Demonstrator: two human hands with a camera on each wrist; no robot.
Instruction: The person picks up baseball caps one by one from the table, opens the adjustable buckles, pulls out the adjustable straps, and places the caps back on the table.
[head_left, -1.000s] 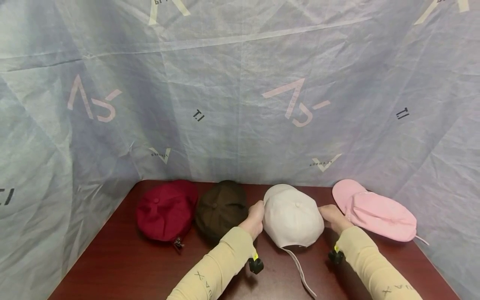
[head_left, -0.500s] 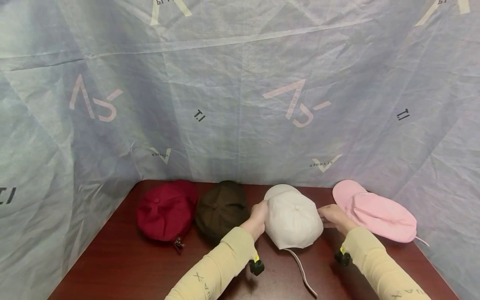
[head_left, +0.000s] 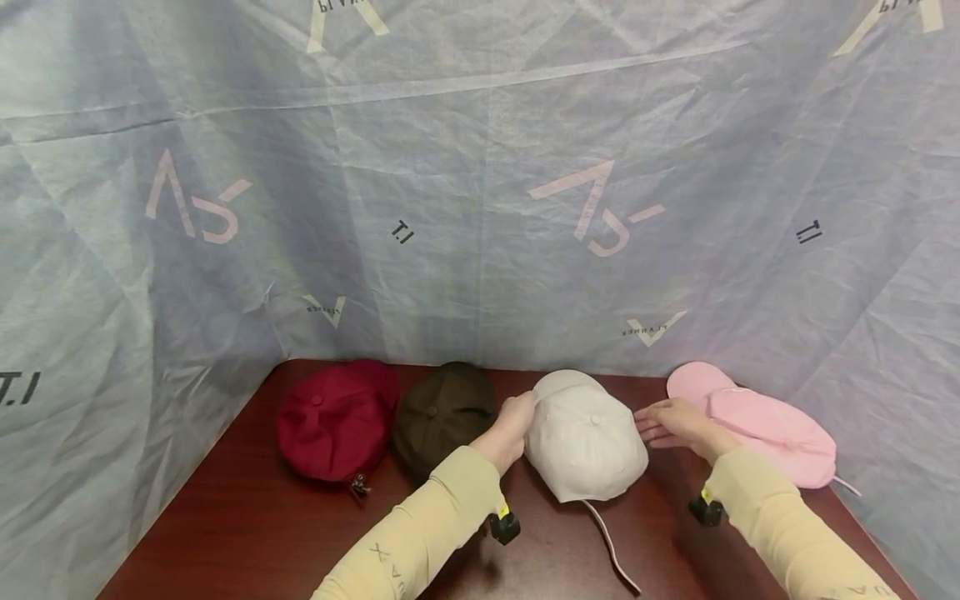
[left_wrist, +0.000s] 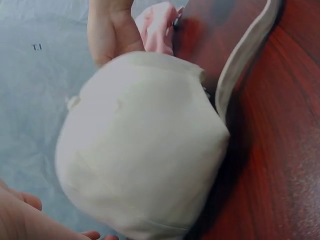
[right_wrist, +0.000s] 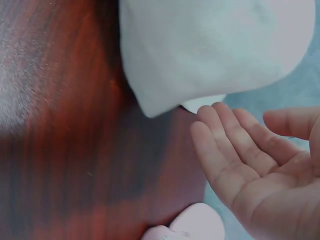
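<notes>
A white cap (head_left: pixel 585 442) lies crown up on the table, its brim toward the backdrop. At its left side, my left hand (head_left: pixel 513 423) holds the edge near the brim; most of its fingers are hidden from the head view, and fingertips show low in the left wrist view. My right hand (head_left: pixel 677 422) is at the cap's right side, palm toward it. In the right wrist view, its fingers (right_wrist: pixel 240 135) are extended and slightly bent, holding nothing, close to the cap's underside and brim. A thin pale strap (head_left: pixel 611 546) trails from the cap toward the front.
A red cap (head_left: pixel 330 425) and a dark brown cap (head_left: pixel 442 417) lie to the left, the brown one beside my left hand. To the right lies a pink cap (head_left: pixel 772 433), partly behind my right wrist. A grey fabric backdrop (head_left: pixel 480 208) hangs behind the reddish-brown table (head_left: pixel 225 533).
My right hand has drawn back a little to the right, its fingers straightening away from the white cap. My left hand stays at the cap's left edge. The cap and strap have shifted slightly.
</notes>
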